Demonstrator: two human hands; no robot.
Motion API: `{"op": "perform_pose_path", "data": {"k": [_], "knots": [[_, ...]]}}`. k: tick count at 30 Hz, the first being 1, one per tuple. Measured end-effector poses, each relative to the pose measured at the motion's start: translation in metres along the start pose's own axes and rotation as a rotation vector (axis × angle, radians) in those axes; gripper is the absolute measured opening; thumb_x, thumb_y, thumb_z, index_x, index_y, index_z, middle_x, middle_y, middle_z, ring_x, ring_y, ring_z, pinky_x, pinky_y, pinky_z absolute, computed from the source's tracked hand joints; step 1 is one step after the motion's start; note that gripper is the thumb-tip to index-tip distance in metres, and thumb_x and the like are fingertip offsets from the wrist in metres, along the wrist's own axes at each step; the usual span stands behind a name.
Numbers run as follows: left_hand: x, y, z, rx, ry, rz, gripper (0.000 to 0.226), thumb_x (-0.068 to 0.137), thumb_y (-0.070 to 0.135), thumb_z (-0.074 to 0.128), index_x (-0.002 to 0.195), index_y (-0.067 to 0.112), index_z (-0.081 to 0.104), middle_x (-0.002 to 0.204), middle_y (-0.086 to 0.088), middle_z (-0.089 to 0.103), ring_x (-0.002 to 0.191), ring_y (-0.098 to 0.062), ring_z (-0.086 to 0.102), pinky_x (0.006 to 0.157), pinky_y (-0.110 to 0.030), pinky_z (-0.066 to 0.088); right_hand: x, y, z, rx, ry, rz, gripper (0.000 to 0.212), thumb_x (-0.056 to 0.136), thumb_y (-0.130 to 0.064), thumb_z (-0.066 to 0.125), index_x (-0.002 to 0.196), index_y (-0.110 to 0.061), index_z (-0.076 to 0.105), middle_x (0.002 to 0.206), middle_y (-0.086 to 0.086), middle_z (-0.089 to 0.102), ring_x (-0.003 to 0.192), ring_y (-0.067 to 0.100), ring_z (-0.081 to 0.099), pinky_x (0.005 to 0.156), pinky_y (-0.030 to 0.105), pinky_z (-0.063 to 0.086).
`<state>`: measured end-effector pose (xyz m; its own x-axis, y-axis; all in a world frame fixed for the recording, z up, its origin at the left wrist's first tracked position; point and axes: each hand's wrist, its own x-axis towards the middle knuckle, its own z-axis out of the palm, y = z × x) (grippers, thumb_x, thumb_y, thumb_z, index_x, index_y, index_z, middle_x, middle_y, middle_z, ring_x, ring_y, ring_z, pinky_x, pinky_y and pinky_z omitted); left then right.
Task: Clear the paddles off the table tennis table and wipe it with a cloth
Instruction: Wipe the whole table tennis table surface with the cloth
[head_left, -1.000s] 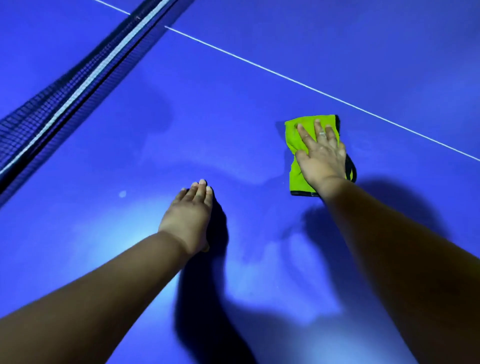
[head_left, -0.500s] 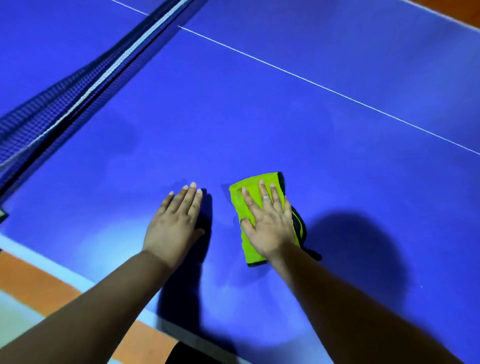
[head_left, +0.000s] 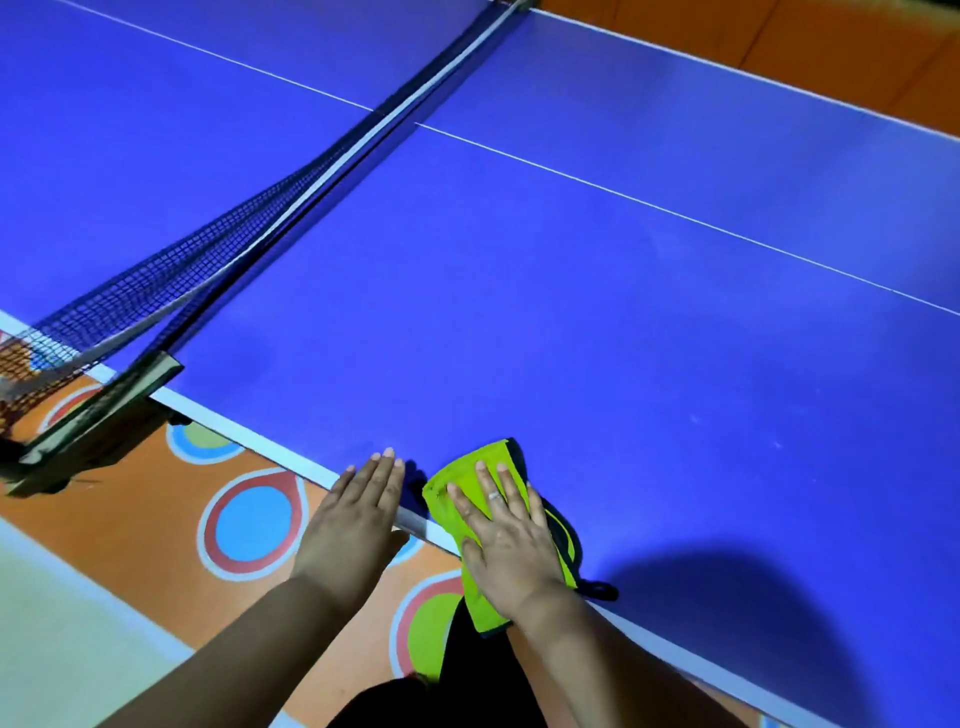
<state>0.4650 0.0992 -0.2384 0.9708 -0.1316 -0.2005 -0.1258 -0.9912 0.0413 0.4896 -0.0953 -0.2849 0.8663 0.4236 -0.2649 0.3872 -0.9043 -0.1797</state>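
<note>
A folded lime-green cloth with a dark trim lies across the near edge of the blue table tennis table, part of it hanging over the white border. My right hand lies flat on the cloth with straight, spread fingers and wears a ring. My left hand is flat beside it, fingers straight, fingertips resting on the table's edge and the palm out over the floor. No paddle is in view.
The black net runs from the near left clamp post to the far side. A white centre line crosses the table. Below the edge lies an orange floor with coloured circles.
Both hands slid back toward me across the table, from its middle to the near edge. The cloth came along under my right hand and now overhangs the border.
</note>
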Motion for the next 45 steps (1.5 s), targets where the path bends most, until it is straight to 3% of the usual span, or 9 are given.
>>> {"op": "perform_pose_path", "data": {"k": [4, 8, 10, 14, 17, 22, 25, 30, 45], "knots": [[-0.005, 0.012, 0.005, 0.017, -0.001, 0.045, 0.088, 0.042, 0.040, 0.091, 0.116, 0.000, 0.064, 0.121, -0.014, 0.063, 0.108, -0.025, 0.063, 0.098, -0.032, 0.026, -0.029, 0.010, -0.001, 0.066, -0.032, 0.050, 0.066, 0.080, -0.043, 0.040, 0.145, -0.046, 0.030, 0.154, -0.005, 0.033, 0.141, 0.017, 0.032, 0.111, 0.041, 0.027], [0.006, 0.031, 0.009, -0.011, -0.043, 0.076, 0.090, 0.039, 0.044, 0.091, 0.114, 0.002, 0.066, 0.119, -0.012, 0.064, 0.106, -0.022, 0.064, 0.099, -0.031, 0.042, -0.048, 0.037, 0.003, 0.149, 0.026, 0.115, 0.064, 0.083, -0.044, 0.017, 0.144, -0.057, 0.002, 0.156, -0.018, -0.011, 0.143, 0.004, -0.016, 0.119, 0.037, -0.003], [0.014, 0.042, 0.001, -0.009, -0.058, 0.057, 0.092, 0.046, 0.045, 0.089, 0.122, 0.002, 0.060, 0.127, -0.014, 0.058, 0.114, -0.023, 0.060, 0.098, -0.037, 0.039, -0.049, 0.047, 0.002, 0.165, 0.073, 0.144, 0.066, 0.083, -0.040, 0.026, 0.147, -0.053, 0.015, 0.158, -0.015, 0.003, 0.144, 0.006, -0.008, 0.118, 0.036, 0.001], [0.038, 0.056, -0.016, -0.078, -0.094, 0.085, 0.078, 0.095, 0.044, 0.041, 0.149, 0.009, -0.002, 0.156, -0.004, -0.006, 0.146, -0.018, -0.001, 0.113, -0.029, -0.007, -0.027, 0.065, -0.002, 0.175, 0.071, 0.130, 0.068, 0.080, -0.041, 0.020, 0.146, -0.055, 0.015, 0.157, -0.017, -0.004, 0.142, 0.005, -0.017, 0.111, 0.031, -0.016], [0.068, 0.066, -0.017, -0.088, -0.090, 0.030, 0.085, 0.088, 0.048, 0.054, 0.149, 0.005, 0.013, 0.156, -0.012, 0.011, 0.144, -0.022, 0.013, 0.116, -0.033, 0.006, 0.011, 0.092, -0.019, 0.156, 0.056, 0.161, 0.075, 0.072, -0.045, 0.008, 0.146, -0.056, 0.009, 0.152, -0.022, -0.019, 0.144, 0.007, -0.019, 0.113, 0.034, -0.014], [0.140, 0.085, -0.011, -0.057, -0.177, 0.018, 0.101, 0.027, 0.048, 0.091, 0.112, -0.001, 0.066, 0.121, -0.017, 0.062, 0.108, -0.028, 0.063, 0.085, -0.047, 0.050, 0.089, 0.155, -0.051, 0.118, -0.009, 0.154, 0.069, 0.079, -0.051, 0.020, 0.146, -0.055, 0.005, 0.159, -0.017, -0.015, 0.145, 0.009, -0.020, 0.116, 0.039, -0.009], [0.198, 0.107, -0.023, -0.036, -0.159, 0.022, 0.107, 0.039, 0.052, 0.089, 0.126, -0.002, 0.056, 0.135, -0.019, 0.050, 0.123, -0.030, 0.052, 0.099, -0.046, 0.040, 0.137, 0.199, -0.066, 0.103, 0.004, 0.121, 0.070, 0.081, -0.055, 0.032, 0.146, -0.055, 0.007, 0.160, -0.015, -0.010, 0.145, 0.008, -0.020, 0.116, 0.039, -0.010], [0.293, 0.148, -0.041, -0.072, -0.150, -0.036, 0.099, 0.086, 0.061, 0.047, 0.149, 0.008, -0.009, 0.156, -0.009, -0.014, 0.145, -0.019, -0.009, 0.115, -0.032, -0.009, 0.224, 0.268, -0.090, 0.056, 0.064, 0.045, 0.070, 0.083, -0.059, 0.041, 0.147, -0.053, 0.012, 0.161, -0.013, -0.002, 0.147, 0.011, -0.011, 0.118, 0.040, -0.003], [0.421, 0.205, -0.048, 0.339, -0.511, -0.005, 0.081, 0.090, 0.025, 0.046, 0.143, -0.013, -0.003, 0.150, -0.035, -0.002, 0.142, -0.040, 0.009, 0.117, -0.045, 0.002, 0.438, 0.396, -0.163, 0.031, 0.089, -0.003, 0.061, 0.092, -0.053, 0.042, 0.147, -0.052, 0.018, 0.161, -0.014, 0.005, 0.148, 0.011, -0.004, 0.118, 0.039, 0.001]]}}
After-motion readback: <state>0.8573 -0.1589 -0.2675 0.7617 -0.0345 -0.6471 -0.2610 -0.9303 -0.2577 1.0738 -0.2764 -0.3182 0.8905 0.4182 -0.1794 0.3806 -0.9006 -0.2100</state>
